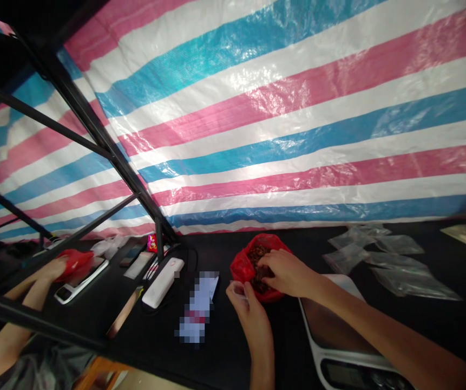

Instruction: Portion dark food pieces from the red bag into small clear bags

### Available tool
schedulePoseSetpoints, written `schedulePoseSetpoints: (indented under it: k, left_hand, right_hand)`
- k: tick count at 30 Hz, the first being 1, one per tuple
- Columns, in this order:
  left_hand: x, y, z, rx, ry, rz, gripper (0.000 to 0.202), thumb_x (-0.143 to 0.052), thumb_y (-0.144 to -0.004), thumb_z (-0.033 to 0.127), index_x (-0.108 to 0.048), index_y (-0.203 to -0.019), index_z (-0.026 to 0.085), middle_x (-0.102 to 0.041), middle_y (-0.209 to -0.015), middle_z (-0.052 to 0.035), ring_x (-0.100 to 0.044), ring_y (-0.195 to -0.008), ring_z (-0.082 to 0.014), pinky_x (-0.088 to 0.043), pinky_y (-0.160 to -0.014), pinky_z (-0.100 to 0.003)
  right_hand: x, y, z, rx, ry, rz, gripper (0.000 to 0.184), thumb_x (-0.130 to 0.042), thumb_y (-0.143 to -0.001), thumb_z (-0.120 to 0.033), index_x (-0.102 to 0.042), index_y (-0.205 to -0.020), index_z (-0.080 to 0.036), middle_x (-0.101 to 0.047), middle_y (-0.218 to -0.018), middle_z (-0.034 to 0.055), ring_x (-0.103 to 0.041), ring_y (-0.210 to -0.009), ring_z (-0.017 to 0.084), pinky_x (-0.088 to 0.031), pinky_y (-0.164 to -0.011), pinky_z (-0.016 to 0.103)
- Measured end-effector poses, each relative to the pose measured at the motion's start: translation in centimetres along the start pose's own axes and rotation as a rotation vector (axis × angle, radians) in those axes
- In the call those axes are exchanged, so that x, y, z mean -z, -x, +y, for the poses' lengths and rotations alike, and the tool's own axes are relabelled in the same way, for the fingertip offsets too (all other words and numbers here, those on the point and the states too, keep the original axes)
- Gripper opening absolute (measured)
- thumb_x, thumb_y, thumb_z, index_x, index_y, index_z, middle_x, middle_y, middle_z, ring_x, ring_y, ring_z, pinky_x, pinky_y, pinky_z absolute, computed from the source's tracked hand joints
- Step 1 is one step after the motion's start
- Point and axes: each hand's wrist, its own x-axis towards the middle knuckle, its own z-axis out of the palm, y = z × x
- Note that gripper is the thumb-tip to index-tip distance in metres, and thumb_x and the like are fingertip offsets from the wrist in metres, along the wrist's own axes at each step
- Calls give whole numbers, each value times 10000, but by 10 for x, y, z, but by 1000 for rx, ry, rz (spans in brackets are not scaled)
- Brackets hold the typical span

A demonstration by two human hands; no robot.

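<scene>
Head view, item by item.

1. Right hand: its fingers are bent down into the mouth of a red plastic bag and buried among the dark brown pieces that fill it. Whether they are closed on any pieces cannot be told. The forearm runs back to the lower right, crossing above a digital scale.
2. Left hand: thumb and fingertips pinch a small clear bag, held up just beside the near left edge of the red plastic bag and touching it or nearly so.
3. Red plastic bag: it sits open on the black table, near the middle of the frame, just left of the scale's far corner.
4. Digital scale: white body, bare steel platform, display at the near edge.
5. Loose clear bags: several lie flat on the table, to the right of the hands and beyond the scale.
6. White power bank: it lies left of the red plastic bag, with a blurred-out item between them.
7. A co-worker's hand: at far left it rests on a second red bag set on a second scale.
8. Striped tarpaulin: pink, blue and white, it hangs behind the table, with black frame poles crossing in front of it at left.
</scene>
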Motion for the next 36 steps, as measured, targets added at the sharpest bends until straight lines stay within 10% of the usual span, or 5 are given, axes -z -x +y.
schedulePoseSetpoints:
  k: [7,13,20,36]
  left_hand:
    - [17,-18,25,-209,-304,169,255,-660,-925,407,-526,-1029,216,-533,-1044,-41,-570,-979,-212,-485,-906,-350]
    - [-13,-75,65,-151,-390,-517,123,-633,-922,332,-586,-926,219,-604,-801,15,-611,-737,-162,-476,-713,-267]
    - [-42,-97,60,-224,-498,-744,219,-703,-885,320,-664,-1096,278,-758,-921,26,-699,-795,-175,-502,-741,-273]
    - [-30,-84,35,-436,-484,-713,416,-788,-808,231,-708,-1214,271,-771,-1193,-66,-712,-1072,-298,-510,-1012,-443]
  right_hand:
    - [16,-1,10,-31,-185,-28,161,-703,-879,-237,-803,-1005,-225,-836,-930,41,-764,-857,219,-496,-763,282]
    - [58,4,25,-83,-262,99,262,-668,-905,-286,-788,-1128,-217,-826,-1080,75,-751,-957,264,-542,-841,334]
    - [88,10,25,-33,-296,150,222,-600,-974,-343,-765,-1077,-235,-795,-1063,37,-703,-910,221,-518,-813,316]
    - [79,10,-10,25,-4,77,254,-622,-939,-187,-733,-1161,-243,-713,-1157,71,-668,-1101,265,-508,-980,366]
